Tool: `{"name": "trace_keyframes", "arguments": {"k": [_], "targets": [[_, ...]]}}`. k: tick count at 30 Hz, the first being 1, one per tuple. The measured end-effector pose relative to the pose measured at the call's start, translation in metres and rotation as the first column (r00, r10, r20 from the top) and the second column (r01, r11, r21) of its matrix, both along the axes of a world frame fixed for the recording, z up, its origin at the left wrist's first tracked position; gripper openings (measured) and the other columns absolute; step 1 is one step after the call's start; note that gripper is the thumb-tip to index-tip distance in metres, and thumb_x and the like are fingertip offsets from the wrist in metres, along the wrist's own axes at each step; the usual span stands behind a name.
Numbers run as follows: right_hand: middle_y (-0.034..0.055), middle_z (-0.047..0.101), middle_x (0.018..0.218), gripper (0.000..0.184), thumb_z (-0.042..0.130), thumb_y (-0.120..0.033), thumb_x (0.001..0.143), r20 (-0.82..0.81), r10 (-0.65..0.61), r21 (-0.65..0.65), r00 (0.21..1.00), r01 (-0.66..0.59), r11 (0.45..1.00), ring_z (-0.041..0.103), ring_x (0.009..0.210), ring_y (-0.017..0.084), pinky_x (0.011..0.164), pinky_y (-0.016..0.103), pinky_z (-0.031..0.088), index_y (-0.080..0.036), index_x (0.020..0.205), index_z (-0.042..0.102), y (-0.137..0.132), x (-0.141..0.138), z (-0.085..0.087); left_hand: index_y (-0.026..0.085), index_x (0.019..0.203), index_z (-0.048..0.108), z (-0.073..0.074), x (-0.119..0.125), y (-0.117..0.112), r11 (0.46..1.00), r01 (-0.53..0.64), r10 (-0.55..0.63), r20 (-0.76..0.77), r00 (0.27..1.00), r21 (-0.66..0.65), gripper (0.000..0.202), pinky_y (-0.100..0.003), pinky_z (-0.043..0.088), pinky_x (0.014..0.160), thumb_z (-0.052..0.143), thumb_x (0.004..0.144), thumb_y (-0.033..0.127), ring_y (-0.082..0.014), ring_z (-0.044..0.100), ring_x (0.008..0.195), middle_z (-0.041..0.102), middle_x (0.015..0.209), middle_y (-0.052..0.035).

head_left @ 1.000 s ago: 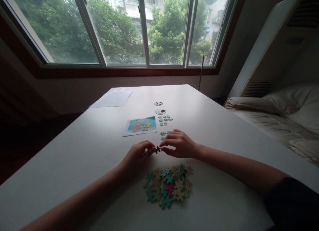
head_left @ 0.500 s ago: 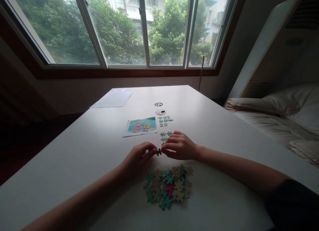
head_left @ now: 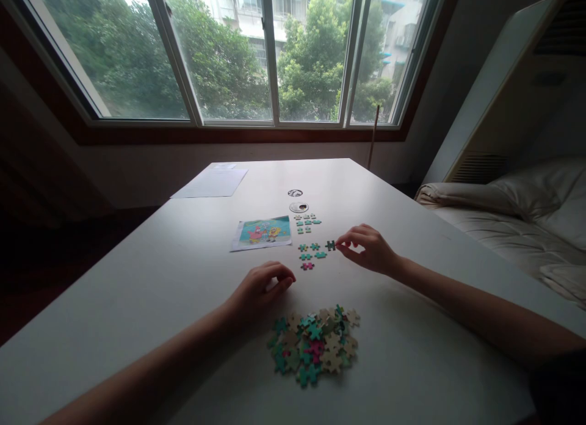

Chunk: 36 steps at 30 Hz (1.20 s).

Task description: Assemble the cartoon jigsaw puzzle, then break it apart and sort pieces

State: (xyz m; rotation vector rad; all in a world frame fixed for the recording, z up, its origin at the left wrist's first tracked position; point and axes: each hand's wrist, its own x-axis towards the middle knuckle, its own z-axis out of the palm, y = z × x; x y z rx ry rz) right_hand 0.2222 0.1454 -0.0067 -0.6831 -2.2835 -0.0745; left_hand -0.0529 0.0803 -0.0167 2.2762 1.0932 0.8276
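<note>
My right hand [head_left: 368, 249] pinches a dark green puzzle piece [head_left: 330, 245] at the tips of thumb and forefinger, beside a small group of sorted pieces. In that group, several teal pieces [head_left: 306, 256] lie apart from one another, and a pink piece [head_left: 307, 266] is at the near end. My left hand [head_left: 268, 284] rests on the table just left of the pink piece, its thumb and fingertips brought together with nothing between them. Nearer to me is a loose heap of puzzle pieces [head_left: 332, 359], teal, pink and plain beige backs mixed together.
A printed cartoon picture [head_left: 264, 231] lies left of the sorted pieces. Beyond it are another small set of pieces [head_left: 300, 223], two round items [head_left: 299, 207] and white paper sheets [head_left: 210, 184] on the white table [head_left: 183, 248]. A padded seat [head_left: 485, 220] stands at the right.
My right hand has moved right and farther away, carrying the dark green puzzle piece out of the left hand's fingertips. The left hand stays nearly in place, now without the piece.
</note>
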Motion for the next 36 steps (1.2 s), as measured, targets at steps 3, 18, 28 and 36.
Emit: {"name": "trace_keyframes", "arguments": {"k": [3,18,28,36], "targets": [[0.0004,0.062,0.066,0.009,0.055,-0.023,0.079,-0.022,-0.018,-0.013,1.0,0.018,1.0,0.054,0.058,0.009,0.065,0.026,0.039,-0.019,0.079,0.063,-0.003,-0.001,-0.007,0.015,0.081,0.061,-0.001,0.001,0.0,1.0,0.002,-0.002,-0.002,1.0,0.007,0.018,-0.023,0.042,0.062,0.045,0.084,0.023,-0.0129,0.054,0.068,0.06,0.075,-0.004],[-0.002,0.054,0.062,0.009,0.056,-0.023,0.075,0.04,-0.032,-0.462,0.999,0.047,0.885,0.045,0.053,0.007,0.053,0.018,0.036,-0.018,0.078,0.064,-0.009,-0.02,-0.025,0.016,0.078,0.061,0.002,0.003,-0.001,0.999,0.018,-0.018,-0.024,1.0,0.032,0.018,-0.024,0.042,0.065,0.045,0.083,0.022,-0.014,0.054,0.07,0.061,0.072,-0.0038],[-0.0031,0.051,0.061,0.014,0.056,-0.024,0.075,0.028,-0.051,-0.471,0.998,0.058,0.88,0.043,0.051,0.006,0.051,0.018,0.035,-0.018,0.085,0.063,-0.012,-0.019,-0.024,0.016,0.078,0.061,0.002,0.002,-0.001,0.999,0.032,-0.03,-0.04,0.999,0.041,0.018,-0.025,0.042,0.067,0.044,0.083,0.022,-0.0145,0.054,0.072,0.061,0.073,-0.0035],[-0.002,0.055,0.068,0.013,0.056,-0.022,0.076,0.109,-0.015,-0.398,0.994,0.058,0.915,0.045,0.053,0.006,0.056,0.019,0.037,-0.02,0.085,0.064,-0.015,-0.023,-0.022,0.016,0.078,0.061,0.001,0.002,-0.002,0.999,0.035,-0.032,-0.056,0.998,0.039,0.017,-0.026,0.042,0.068,0.045,0.083,0.021,-0.0146,0.054,0.072,0.061,0.073,-0.0035]]}}
